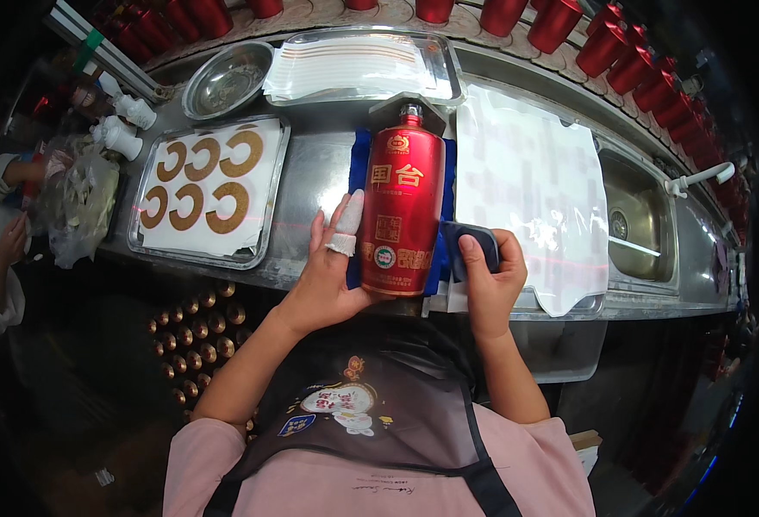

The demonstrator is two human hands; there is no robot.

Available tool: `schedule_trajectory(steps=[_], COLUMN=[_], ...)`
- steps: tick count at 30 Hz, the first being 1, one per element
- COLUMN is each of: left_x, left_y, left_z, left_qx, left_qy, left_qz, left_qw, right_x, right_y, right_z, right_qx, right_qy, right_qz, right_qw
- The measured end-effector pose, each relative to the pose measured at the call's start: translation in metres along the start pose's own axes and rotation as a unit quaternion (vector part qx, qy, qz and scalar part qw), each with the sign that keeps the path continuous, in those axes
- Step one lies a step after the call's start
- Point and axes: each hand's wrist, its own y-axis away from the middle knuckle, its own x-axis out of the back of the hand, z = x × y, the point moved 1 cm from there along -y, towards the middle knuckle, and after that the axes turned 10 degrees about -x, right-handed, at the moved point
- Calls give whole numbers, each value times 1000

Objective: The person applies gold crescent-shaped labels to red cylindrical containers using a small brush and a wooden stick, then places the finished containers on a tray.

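Note:
A glossy red bottle (403, 207) with gold print and a dark cap lies on its back on a blue cloth (360, 159), its neck pointing away from me. My left hand (332, 280) steadies it, fingers along its left side and thumb at the base. White coverings wrap one or two of those fingers. Pinched in my right hand (493, 280) is a flat, dark grey-blue pad (472, 250), held beside the bottle's lower right side. Whether the pad touches the bottle, I cannot tell.
On the left, a tray (280, 185) carries a white sheet with gold C-shaped decals. Behind stand a metal bowl (228, 82) and a tray of stacked white sheets (358, 69). White translucent sheets (530, 189) lie right, beside a sink (642, 215). Red bottles line a conveyor (517, 47); a co-worker's hand (13, 239) shows left.

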Motion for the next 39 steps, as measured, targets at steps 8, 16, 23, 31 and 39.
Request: schedule_trajectory(steps=[8, 16, 23, 31, 39], left_x=[9, 17, 23, 44, 34], left_y=[-9, -47, -70, -96, -104], left_z=[20, -10, -18, -11, -4], left_qx=[-38, -21, -48, 79, -104], left_qy=[25, 79, 10, 307, -43], left_qz=[73, 137, 150, 378, 216], left_qw=[996, 987, 987, 870, 970], right_x=[-19, -31, -38, 21, 37], right_y=[-4, -31, -47, -55, -30], right_z=[-65, -72, -97, -49, -52], right_qx=[88, 140, 187, -5, -175], right_qy=[43, 71, 107, -57, -74], right_qz=[-23, -38, -50, -101, -77], right_qw=[995, 987, 975, 993, 979])
